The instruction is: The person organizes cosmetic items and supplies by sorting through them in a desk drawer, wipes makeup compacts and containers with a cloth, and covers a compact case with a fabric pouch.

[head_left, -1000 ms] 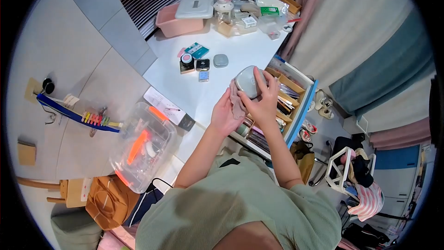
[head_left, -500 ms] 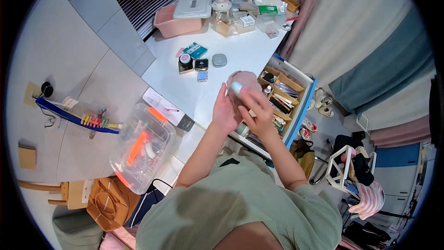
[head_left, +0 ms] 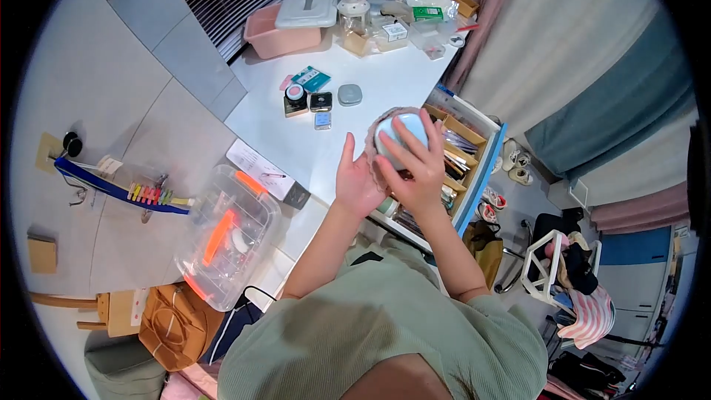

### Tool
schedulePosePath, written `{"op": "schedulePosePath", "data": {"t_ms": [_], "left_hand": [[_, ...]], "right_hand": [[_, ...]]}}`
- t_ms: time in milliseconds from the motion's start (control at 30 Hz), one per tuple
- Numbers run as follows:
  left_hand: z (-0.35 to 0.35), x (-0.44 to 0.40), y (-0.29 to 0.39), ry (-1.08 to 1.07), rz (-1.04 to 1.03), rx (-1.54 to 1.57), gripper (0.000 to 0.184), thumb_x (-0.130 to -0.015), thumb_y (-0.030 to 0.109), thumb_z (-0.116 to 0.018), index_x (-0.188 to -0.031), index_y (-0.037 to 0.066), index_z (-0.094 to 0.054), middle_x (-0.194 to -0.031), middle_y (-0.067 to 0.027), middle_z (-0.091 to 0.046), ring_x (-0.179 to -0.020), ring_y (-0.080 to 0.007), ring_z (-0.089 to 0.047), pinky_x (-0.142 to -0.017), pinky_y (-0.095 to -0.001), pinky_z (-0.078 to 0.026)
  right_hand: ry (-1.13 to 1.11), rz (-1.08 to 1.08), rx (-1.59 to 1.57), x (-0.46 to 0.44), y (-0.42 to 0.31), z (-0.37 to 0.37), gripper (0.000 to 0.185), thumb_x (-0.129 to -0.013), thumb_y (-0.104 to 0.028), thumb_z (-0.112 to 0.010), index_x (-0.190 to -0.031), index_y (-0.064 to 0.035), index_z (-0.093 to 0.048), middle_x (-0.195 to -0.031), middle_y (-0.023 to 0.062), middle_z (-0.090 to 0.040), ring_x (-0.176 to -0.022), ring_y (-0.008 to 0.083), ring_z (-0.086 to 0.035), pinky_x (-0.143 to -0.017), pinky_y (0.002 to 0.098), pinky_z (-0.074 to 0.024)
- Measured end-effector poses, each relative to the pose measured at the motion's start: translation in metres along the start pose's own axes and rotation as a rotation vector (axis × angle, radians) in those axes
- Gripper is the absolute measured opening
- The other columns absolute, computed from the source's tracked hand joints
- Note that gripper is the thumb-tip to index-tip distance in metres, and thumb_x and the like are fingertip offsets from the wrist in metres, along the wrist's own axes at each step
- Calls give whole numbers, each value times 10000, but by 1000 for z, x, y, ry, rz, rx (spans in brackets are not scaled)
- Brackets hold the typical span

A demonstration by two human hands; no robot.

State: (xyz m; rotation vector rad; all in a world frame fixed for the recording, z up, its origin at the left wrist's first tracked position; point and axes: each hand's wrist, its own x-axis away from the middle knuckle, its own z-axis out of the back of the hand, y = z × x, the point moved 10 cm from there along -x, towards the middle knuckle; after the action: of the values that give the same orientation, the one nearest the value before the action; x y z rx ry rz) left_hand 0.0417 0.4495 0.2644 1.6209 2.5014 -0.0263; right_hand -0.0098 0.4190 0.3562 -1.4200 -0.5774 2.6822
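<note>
A light blue rounded case [head_left: 407, 130] is between my hands above the open drawer's near left corner. My right hand [head_left: 419, 178] lies over it with its fingers bent across the top. Beneath the case shows a dusty pink cloth-like piece [head_left: 372, 150] with a wavy edge. My left hand [head_left: 361, 184] supports this piece from below, palm up. Its thumb stands out to the left, and its other fingers are hidden underneath. On the white desk nearby lie a grey rounded case [head_left: 349, 95], a small black case [head_left: 321, 101] and a small blue square item [head_left: 323, 121].
The drawer [head_left: 485, 167] holds cardboard dividers and several slim items. A clear box with orange handles [head_left: 222, 237] stands at left beside a white printed box [head_left: 259, 170]. A pink bin [head_left: 281, 37] and assorted containers stand at the desk's back.
The light blue case has turned from edge-on to flat over the pink piece. My right hand has spread across its top. The desk items keep their places.
</note>
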Motion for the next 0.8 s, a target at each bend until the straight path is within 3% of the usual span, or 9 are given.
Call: {"op": "schedulePosePath", "data": {"t_ms": [133, 233, 300, 400, 500, 633, 700, 800], "left_hand": [[15, 6, 12, 71, -4, -67, 562, -928, 504, -247, -1308, 111, -380, -1287, -106, -448, -1167, -265, -455, -988, -435, -349], [15, 2, 11, 84, -29, -71, 477, -951, 413, -289, -1265, 76, -414, -1214, -98, -508, -1138, -262, -480, -960, -434, -386], [17, 1, 9, 156, -34, -192, 475, -952, 424, -276, -1292, 112, -385, -1255, -101, -470, -1161, -266, -460, -971, -441, -377], [13, 3, 9, 256, -43, -327, 486, -951, 425, -288, -1309, 106, -361, -1265, -108, -464, -1151, -266, -473, -959, -436, -396], [15, 7, 13, 338, -50, -357, 466, -952, 372, -334, -1310, 73, -335, -1241, -122, -477, -1105, -258, -510, -908, -415, -445], [13, 6, 20, 322, -140, -446, 414, -940, 288, -406, -1288, 74, -337, -1203, -110, -496, -1091, -234, -519, -895, -393, -458], [17, 4, 21, 293, -145, -448, 395, -929, 237, -441, -1274, 73, -341, -1189, -105, -500, -1083, -224, -523, -895, -381, -459], [4, 8, 26, 334, -246, -545, 388, -914, 188, -467, -1266, 74, -349, -1188, -101, -496, -1075, -216, -526, -889, -379, -462]], "right_hand": [[-165, 48, -121, 9, -16, -17, 315, -649, -160, -716, -962, -157, -694, -1133, 25, -604, -1201, 344, -424, -1022, 561, -197], [-152, 28, -26, 2, -4, -16, 329, -658, -222, -721, -983, -185, -684, -1145, -2, -595, -1212, 310, -415, -1031, 576, -139], [-106, -12, 30, -3, 1, -13, 375, -671, -244, -718, -1035, -178, -660, -1150, -11, -591, -1224, 298, -400, -1019, 611, -107], [-102, -35, -27, -3, -5, -9, 502, -692, -218, -700, -1166, -116, -574, -1192, 20, -570, -1232, 280, -400, -1050, 540, -140], [191, -413, -829, 9, 39, -1, 589, -738, -183, -673, -1265, -36, -454, -1206, 60, -552, -1222, 248, -412, -1067, 419, -201], [110, -948, -1180, 39, 95, -25, 411, -829, -103, -582, -1215, -1, -483, -1149, 59, -565, -1084, 174, -498, -938, 307, -369], [-139, -1224, -1476, 83, 112, -70, 405, -830, -90, -593, -1208, 3, -482, -1077, 53, -587, -961, 147, -561, -835, 264, -445], [-19, -1139, -1278, 90, 122, -57, 262, -826, -68, -596, -1080, -6, -569, -938, 25, -611, -763, 68, -555, -659, 202, -455]]}}
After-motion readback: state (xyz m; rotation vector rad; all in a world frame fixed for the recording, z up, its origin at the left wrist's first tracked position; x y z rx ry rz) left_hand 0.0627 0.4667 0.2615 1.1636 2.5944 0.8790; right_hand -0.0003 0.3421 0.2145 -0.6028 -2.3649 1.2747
